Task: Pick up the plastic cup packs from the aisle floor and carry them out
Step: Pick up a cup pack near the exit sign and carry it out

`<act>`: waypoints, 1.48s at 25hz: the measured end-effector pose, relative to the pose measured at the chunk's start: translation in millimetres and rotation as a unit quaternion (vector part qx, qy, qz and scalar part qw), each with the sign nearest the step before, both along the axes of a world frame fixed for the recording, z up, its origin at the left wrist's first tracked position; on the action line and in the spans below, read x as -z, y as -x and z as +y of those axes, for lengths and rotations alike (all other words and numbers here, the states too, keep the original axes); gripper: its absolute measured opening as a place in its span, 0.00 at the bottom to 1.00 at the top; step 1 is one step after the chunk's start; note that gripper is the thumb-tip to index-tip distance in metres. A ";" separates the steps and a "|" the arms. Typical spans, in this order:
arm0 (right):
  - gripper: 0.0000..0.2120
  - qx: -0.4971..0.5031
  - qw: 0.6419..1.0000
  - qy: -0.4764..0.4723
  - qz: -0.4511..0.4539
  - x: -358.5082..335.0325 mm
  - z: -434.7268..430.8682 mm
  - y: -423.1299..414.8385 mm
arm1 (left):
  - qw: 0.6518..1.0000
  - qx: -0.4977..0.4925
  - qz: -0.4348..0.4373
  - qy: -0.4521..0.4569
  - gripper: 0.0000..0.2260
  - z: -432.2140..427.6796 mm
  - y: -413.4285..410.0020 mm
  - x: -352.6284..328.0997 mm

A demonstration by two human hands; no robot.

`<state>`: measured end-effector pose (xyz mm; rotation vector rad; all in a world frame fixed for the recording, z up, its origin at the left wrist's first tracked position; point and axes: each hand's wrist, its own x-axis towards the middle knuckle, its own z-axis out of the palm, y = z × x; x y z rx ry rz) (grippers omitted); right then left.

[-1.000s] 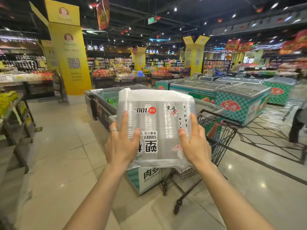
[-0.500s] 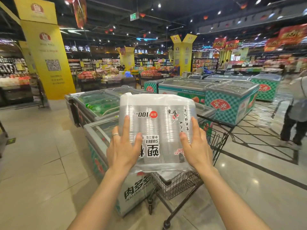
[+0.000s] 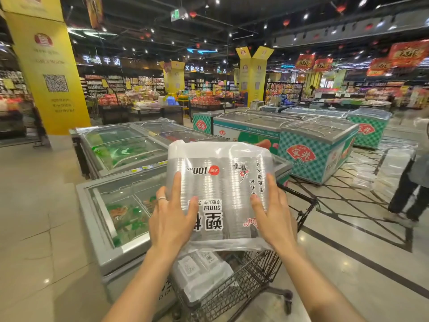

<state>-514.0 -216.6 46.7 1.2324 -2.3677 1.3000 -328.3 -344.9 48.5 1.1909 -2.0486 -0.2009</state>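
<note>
Here two hands [image 3: 222, 219] hold one cup pack [image 3: 220, 182]; another pack [image 3: 204, 273] fills one cart [image 3: 250, 287].

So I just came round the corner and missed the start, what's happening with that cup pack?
A person holds a plastic cup pack up in both hands, left hand and right hand on its sides. It is above a shopping cart that already holds another pack, beside the freezers.
</note>
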 end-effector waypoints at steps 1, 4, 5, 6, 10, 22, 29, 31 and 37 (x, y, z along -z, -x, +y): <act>0.31 -0.003 1.000 -0.004 -0.001 1.6 -6.1 10.1 | 1.000 -0.001 -0.002 -0.002 0.30 -6.7 10.1 2.7; 0.31 -0.012 1.000 -0.003 -0.004 9.9 -34.8 44.1 | 1.000 0.003 -0.002 -0.004 0.30 -38.3 44.4 14.5; 0.31 -0.010 1.000 -0.008 -0.001 13.2 -46.9 55.0 | 1.000 0.004 -0.001 -0.006 0.30 -51.4 55.5 18.8; 0.31 -0.006 1.000 -0.014 0.004 16.8 -60.4 66.5 | 1.000 0.004 0.000 -0.007 0.31 -65.9 66.7 24.2; 0.31 -0.014 0.999 -0.034 0.014 31.5 -116.1 102.6 | 1.000 -0.013 0.004 -0.020 0.31 -121.4 101.0 44.9; 0.35 -0.092 0.981 -0.166 -0.036 114.9 -294.2 173.9 | 0.987 -0.088 -0.011 -0.133 0.31 -260.5 154.4 129.1; 0.36 -0.172 0.949 -0.255 -0.064 192.4 -347.9 210.5 | 0.966 -0.151 -0.036 -0.206 0.32 -281.0 170.0 205.1; 0.36 -0.193 0.937 -0.283 -0.064 218.9 -364.8 223.5 | 0.955 -0.179 -0.042 -0.232 0.32 -280.4 177.7 227.6; 0.37 -0.261 0.890 -0.364 -0.084 305.2 -384.0 250.6 | 0.917 -0.247 -0.061 -0.306 0.32 -258.4 199.7 309.4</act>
